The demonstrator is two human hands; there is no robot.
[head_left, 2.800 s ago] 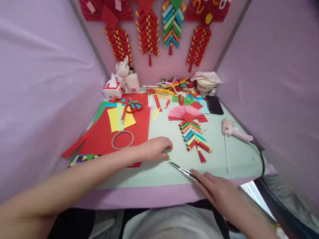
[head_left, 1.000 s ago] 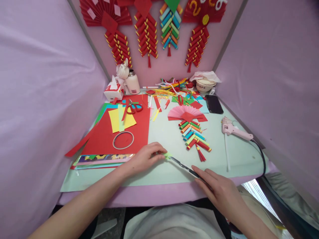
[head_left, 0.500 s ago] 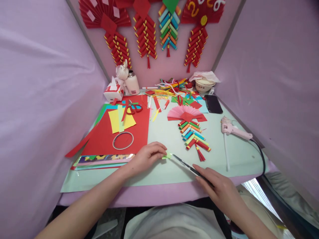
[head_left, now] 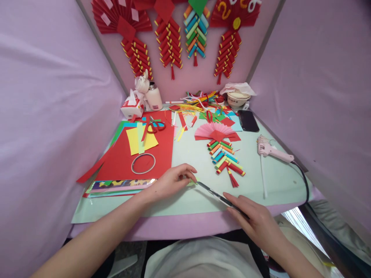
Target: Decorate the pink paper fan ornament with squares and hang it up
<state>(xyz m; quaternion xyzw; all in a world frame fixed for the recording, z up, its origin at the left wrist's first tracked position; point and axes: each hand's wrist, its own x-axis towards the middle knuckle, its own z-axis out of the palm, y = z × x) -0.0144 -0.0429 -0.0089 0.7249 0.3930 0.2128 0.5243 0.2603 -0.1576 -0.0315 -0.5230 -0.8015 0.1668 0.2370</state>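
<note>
My left hand [head_left: 177, 178] rests low over the table with thumb and fingertips closed on a small light green paper piece [head_left: 191, 183], mostly hidden under them. In my right hand [head_left: 255, 216] is a long, slim black-and-silver tool [head_left: 214, 193]; its exact kind is unclear. The tool slants up to the left, and its tip meets the green paper beside my left fingertips. Just beyond lies a paper firecracker string [head_left: 224, 156] of coloured rolls, with a pink folded fan [head_left: 213, 130] at its top and a red tassel [head_left: 233, 180] below.
On the left are red paper sheets [head_left: 116, 164], a silver ring [head_left: 143, 163] and red-handled scissors [head_left: 156, 125]. A pink glue gun [head_left: 274, 150] with its cord and a black phone [head_left: 248, 121] lie right. Paper scraps, a bottle [head_left: 154, 96] and bowls [head_left: 237, 99] stand behind.
The tool's tip has shifted slightly left and down, closer to my left fingers. My left hand has moved a little right, covering more of the green paper.
</note>
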